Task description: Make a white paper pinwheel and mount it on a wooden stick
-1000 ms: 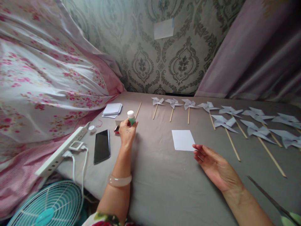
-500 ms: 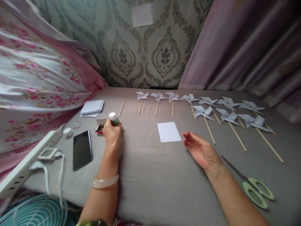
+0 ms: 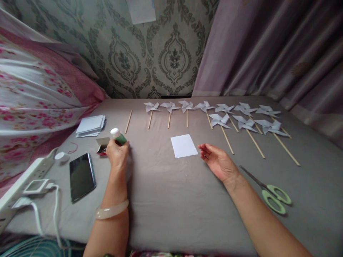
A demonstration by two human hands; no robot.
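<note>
My left hand [image 3: 117, 153] is closed around a green and white glue stick [image 3: 118, 135], held upright with a slight tilt beside a small red box [image 3: 102, 149] whose lid stands open. Small dark items lie inside the box, too small to make out. A square sheet of white paper [image 3: 184, 145] lies flat on the bed-like grey surface [image 3: 160, 200]. Just right of the paper, my right hand [image 3: 215, 160] hovers or rests with fingers loosely curved and apart, holding nothing. Whether its fingertips touch the sheet I cannot tell.
Several paper pinwheels on sticks [image 3: 243, 123] lie at the back right, with a bare stick [image 3: 128, 121] left of them. Green-handled scissors [image 3: 270, 192] lie right. On the left are stacked paper [image 3: 91, 125], a phone [image 3: 82, 177], a white cap [image 3: 61, 157] and a power strip [image 3: 26, 182].
The view has shifted, so most things sit further left in the picture. Both hands keep nearly the same place relative to the paper and the box, and the glue stick stays in my left hand.
</note>
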